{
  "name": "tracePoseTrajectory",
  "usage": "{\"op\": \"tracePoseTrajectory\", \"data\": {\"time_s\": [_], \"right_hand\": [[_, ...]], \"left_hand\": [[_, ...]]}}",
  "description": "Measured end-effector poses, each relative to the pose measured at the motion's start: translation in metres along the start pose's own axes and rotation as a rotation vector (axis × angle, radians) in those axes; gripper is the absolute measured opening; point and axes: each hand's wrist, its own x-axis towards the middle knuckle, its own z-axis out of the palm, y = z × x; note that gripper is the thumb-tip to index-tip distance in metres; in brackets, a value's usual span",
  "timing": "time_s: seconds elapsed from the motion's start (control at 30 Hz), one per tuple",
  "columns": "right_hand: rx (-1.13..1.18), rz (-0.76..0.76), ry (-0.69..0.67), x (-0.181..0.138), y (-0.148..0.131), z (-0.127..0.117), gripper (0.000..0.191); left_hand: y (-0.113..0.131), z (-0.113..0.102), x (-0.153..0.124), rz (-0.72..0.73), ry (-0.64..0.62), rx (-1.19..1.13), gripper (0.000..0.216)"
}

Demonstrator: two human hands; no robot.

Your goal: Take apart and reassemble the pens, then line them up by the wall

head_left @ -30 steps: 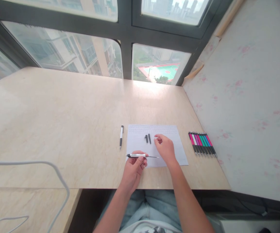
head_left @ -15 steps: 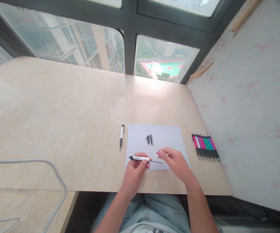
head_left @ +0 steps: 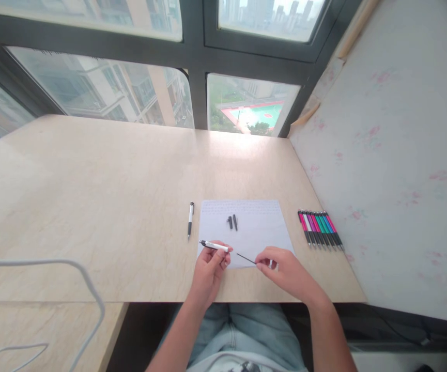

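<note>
My left hand (head_left: 212, 264) is closed around a white pen barrel (head_left: 217, 247) with a black clip end, held tilted over the lower left of the paper. Between thumb and fingertips, my right hand (head_left: 279, 266) pinches a thin dark pen refill (head_left: 245, 258). The refill's free end points at the barrel's open end, with a small gap between them. Beneath both hands lies a white sheet of paper (head_left: 262, 222) with lines of writing along its top. Two short black pen parts (head_left: 232, 222) rest on the sheet.
Left of the paper lies a white and black pen (head_left: 190, 221). A row of several coloured pens (head_left: 320, 230) lies to the right, near the patterned wall (head_left: 401, 155). A grey cable (head_left: 72, 264) loops at the lower left. Windows stand behind the table.
My right hand has taken hold of the refill and drawn it out of the barrel to the right. The left hand still grips the barrel. The camera view has tilted up slightly.
</note>
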Motion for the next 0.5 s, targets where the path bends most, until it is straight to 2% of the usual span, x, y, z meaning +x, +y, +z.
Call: {"op": "tracePoseTrajectory", "data": {"time_s": [0.1, 0.2, 0.3, 0.5], "right_hand": [[0.026, 0.081, 0.085, -0.006, 0.015, 0.003, 0.015], [0.021, 0.148, 0.223, 0.0, 0.027, 0.012, 0.016], [-0.018, 0.197, 0.345, 0.02, 0.031, 0.023, 0.017], [-0.137, 0.211, 0.494, 0.063, 0.025, 0.045, 0.015]], "left_hand": [[0.0, 0.0, 0.0, -0.004, -0.004, -0.015, 0.019], [0.0, -0.001, 0.0, 0.003, -0.012, -0.016, 0.019], [0.0, -0.002, 0.0, 0.007, -0.029, -0.01, 0.018], [0.001, -0.002, -0.001, 0.023, -0.036, -0.003, 0.018]]}}
